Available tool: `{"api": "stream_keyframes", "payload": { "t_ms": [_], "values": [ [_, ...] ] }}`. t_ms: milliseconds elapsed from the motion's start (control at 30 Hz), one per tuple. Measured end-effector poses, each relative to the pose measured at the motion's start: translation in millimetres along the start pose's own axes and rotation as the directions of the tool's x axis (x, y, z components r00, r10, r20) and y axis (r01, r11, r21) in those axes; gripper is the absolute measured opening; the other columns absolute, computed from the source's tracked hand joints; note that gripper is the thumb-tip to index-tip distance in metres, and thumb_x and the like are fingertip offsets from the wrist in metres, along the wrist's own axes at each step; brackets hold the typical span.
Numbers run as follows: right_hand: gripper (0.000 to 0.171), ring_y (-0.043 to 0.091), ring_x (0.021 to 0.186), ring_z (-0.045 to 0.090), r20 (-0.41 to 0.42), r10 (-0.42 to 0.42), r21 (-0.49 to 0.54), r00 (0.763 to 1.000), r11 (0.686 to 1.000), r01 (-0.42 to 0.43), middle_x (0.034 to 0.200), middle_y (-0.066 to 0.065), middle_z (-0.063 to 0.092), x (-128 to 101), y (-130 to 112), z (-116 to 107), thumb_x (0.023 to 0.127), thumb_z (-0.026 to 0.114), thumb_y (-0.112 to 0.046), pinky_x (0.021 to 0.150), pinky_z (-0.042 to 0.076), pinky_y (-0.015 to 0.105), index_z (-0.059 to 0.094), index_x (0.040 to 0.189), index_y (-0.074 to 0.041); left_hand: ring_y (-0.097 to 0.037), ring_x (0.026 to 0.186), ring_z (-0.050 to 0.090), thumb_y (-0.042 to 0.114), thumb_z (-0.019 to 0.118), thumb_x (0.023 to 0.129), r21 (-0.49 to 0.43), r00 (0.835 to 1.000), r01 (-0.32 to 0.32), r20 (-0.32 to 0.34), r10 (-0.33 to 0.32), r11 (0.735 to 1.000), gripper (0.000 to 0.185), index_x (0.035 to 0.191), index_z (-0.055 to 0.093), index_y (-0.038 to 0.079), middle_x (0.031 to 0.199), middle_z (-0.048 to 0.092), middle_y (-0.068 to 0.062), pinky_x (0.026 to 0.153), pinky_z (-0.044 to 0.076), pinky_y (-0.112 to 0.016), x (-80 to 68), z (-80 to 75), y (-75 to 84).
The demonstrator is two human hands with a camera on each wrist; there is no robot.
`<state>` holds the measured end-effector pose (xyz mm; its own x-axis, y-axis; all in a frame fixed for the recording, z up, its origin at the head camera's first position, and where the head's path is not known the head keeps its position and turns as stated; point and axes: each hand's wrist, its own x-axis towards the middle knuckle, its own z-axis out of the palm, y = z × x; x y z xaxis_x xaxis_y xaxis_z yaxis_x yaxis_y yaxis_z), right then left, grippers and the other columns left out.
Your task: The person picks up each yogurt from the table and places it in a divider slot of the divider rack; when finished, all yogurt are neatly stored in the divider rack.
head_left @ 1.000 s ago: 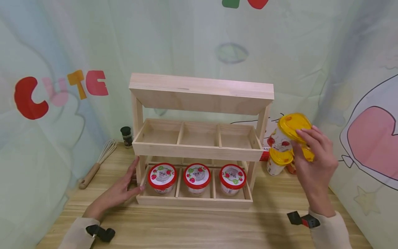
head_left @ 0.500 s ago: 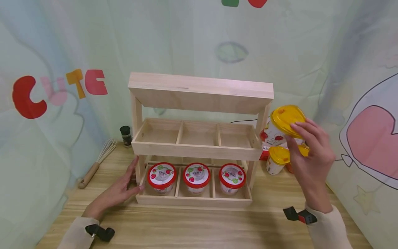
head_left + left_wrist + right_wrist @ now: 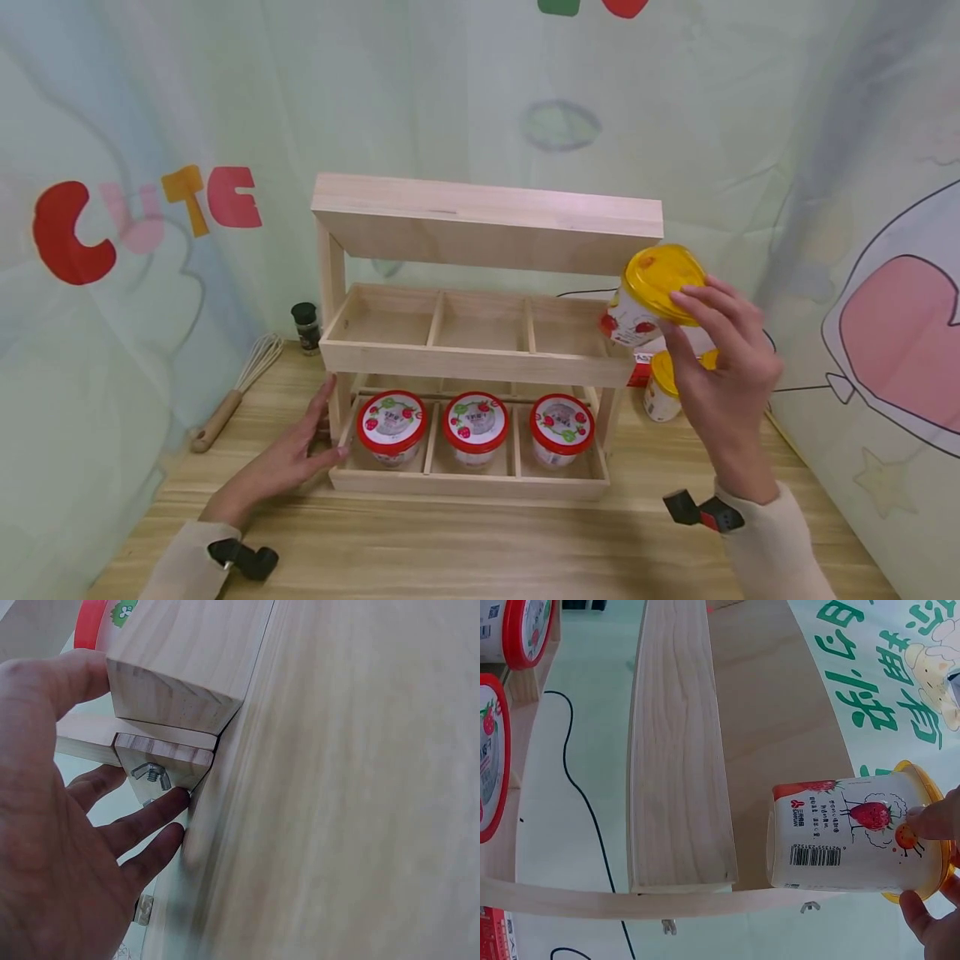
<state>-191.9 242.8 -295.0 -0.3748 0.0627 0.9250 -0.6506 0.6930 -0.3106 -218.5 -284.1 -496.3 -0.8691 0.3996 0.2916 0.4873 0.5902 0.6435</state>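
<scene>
My right hand (image 3: 731, 367) pinches a yogurt cup (image 3: 636, 310) by its yellow lid, thumb on one side and fingertips on the other. The cup is tilted, and in the head view it overlaps the right compartment of the upper tray (image 3: 480, 362) on a two-tier wooden rack. In the right wrist view its strawberry print and barcode (image 3: 815, 856) show. At the rack's lower left corner rests my left hand (image 3: 288, 458), fingers spread. Its thumb touches the lower tray's end (image 3: 172, 694), and its fingertips lie along the foot (image 3: 161, 761) with the wing nut.
Three red-lidded cups, one of them in the middle (image 3: 475, 429), fill the lower tray's compartments. More yellow-lidded cups (image 3: 662, 392) and a red box (image 3: 640, 372) stand right of the rack. A whisk (image 3: 238, 392) and a black-capped jar (image 3: 306, 327) are at left.
My right hand has carried the yellow-lidded yogurt cup leftward and slightly up, from over the other yellow-lidded cups to the upper tray's right end. The left hand has stayed in place.
</scene>
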Motion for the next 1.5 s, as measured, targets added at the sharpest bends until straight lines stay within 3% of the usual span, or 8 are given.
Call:
{"api": "stream_keyframes", "payload": {
  "t_ms": [667, 767, 900, 1000, 1300, 1500],
  "values": [
    [0.031, 0.029, 0.141, 0.061, 0.022, -0.032, 0.09, 0.999, 0.995, 0.03, 0.13, 0.018, 0.075, 2.5, -16.1, 25.7, 0.09, 0.081, 0.005, 0.112, 0.05, 0.018, 0.08, 0.12, -0.003, -0.066, 0.133, 0.057, 0.016, 0.077, 0.097, 0.0, 1.0, -0.023, -0.003, 0.023, 1.0, 0.116, 0.172, -0.01, 0.021, 0.164, 0.03, -0.045, 0.098, 0.051, -0.078, 0.3, 0.3, 1.8],
    [0.033, 0.032, 0.14, 0.062, 0.018, -0.056, 0.12, 0.998, 0.991, 0.054, 0.128, 0.02, 0.075, 4.5, -17.2, 30.3, 0.088, 0.082, 0.008, 0.112, 0.05, 0.019, 0.08, 0.12, -0.001, -0.06, 0.131, 0.061, 0.015, 0.078, 0.097, 0.019, 0.999, -0.032, -0.012, 0.032, 0.999, 0.116, 0.173, -0.009, 0.019, 0.163, 0.035, -0.043, 0.1, 0.056, -0.068, 1.1, 0.6, 1.2],
    [0.035, 0.034, 0.14, 0.061, 0.017, -0.069, 0.159, 0.997, 0.985, 0.066, 0.127, 0.022, 0.075, 6.0, -19.2, 36.2, 0.087, 0.081, 0.011, 0.112, 0.05, 0.019, 0.079, 0.12, 0.0, -0.051, 0.129, 0.064, 0.013, 0.079, 0.096, 0.043, 0.999, -0.045, -0.023, 0.046, 0.998, 0.116, 0.173, -0.008, 0.017, 0.161, 0.04, -0.041, 0.101, 0.058, -0.045, 2.1, 0.5, 0.2],
    [0.034, 0.033, 0.141, 0.061, 0.019, -0.062, 0.181, 0.998, 0.982, 0.058, 0.127, 0.022, 0.075, 5.1, -21.4, 41.2, 0.088, 0.08, 0.011, 0.112, 0.051, 0.02, 0.079, 0.12, 0.0, -0.051, 0.13, 0.064, 0.014, 0.079, 0.096, 0.042, 0.999, -0.044, -0.02, 0.045, 0.998, 0.116, 0.173, -0.008, 0.018, 0.162, 0.038, -0.041, 0.101, 0.057, -0.039, 2.1, 0.3, 0.2],
    [0.029, 0.03, 0.143, 0.06, 0.033, -0.049, 0.245, 0.998, 0.969, 0.039, 0.128, 0.021, 0.074, 1.0, -27.3, 59.3, 0.091, 0.079, 0.008, 0.112, 0.053, 0.024, 0.079, 0.119, 0.001, -0.051, 0.128, 0.065, 0.014, 0.079, 0.096, 0.048, 0.999, -0.044, -0.025, 0.045, 0.998, 0.116, 0.173, -0.008, 0.017, 0.159, 0.044, -0.04, 0.101, 0.059, -0.045, 0.3, -1.3, 2.7],
    [0.028, 0.032, 0.142, 0.06, 0.024, -0.045, 0.267, 0.999, 0.963, 0.037, 0.127, 0.022, 0.074, -0.8, -30.2, 67.6, 0.091, 0.078, 0.009, 0.112, 0.053, 0.023, 0.079, 0.118, 0.002, -0.051, 0.132, 0.063, 0.017, 0.078, 0.098, 0.037, 1.0, -0.027, -0.008, 0.027, 0.999, 0.115, 0.173, -0.009, 0.02, 0.164, 0.039, -0.038, 0.103, 0.057, -0.053, 0.8, -2.0, 1.5]
  ]
}}
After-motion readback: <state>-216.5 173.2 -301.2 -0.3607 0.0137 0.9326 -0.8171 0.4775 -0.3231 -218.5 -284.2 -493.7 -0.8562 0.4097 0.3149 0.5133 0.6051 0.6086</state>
